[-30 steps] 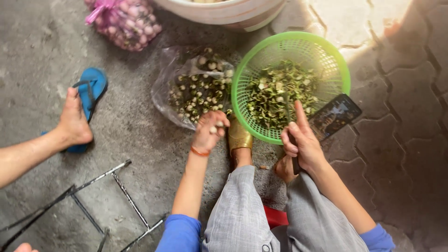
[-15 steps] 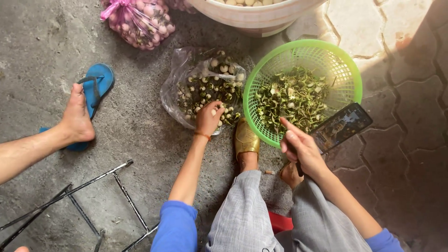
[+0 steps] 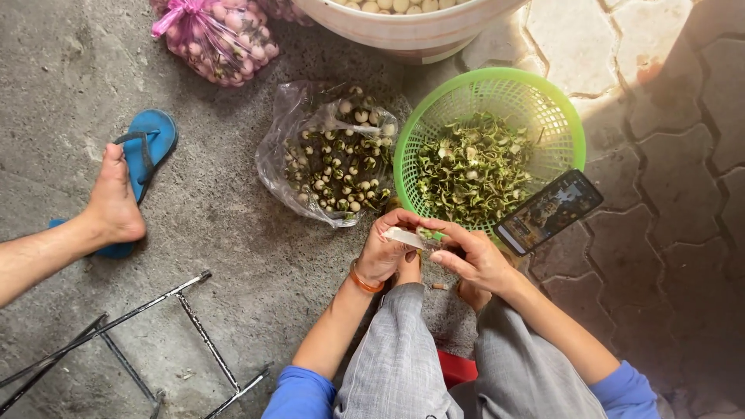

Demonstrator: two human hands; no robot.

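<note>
Pale knife blade (image 3: 405, 237) lies between left hand (image 3: 384, 252) and right hand (image 3: 473, 260)

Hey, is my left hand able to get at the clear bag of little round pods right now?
Probably yes: the clear bag lies open just ahead of the left hand, nothing between them, though that hand already holds a small piece.

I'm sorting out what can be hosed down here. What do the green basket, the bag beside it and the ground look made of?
Basket: moulded plastic by the look, bright even green, fine mesh of holes, slightly glossy rim.
Bag: thin clear plastic film, crinkled, with shiny highlights; its contents show through.
Ground: rough grey concrete, matt and mottled; at right, interlocking pavers, probably concrete too.
</note>
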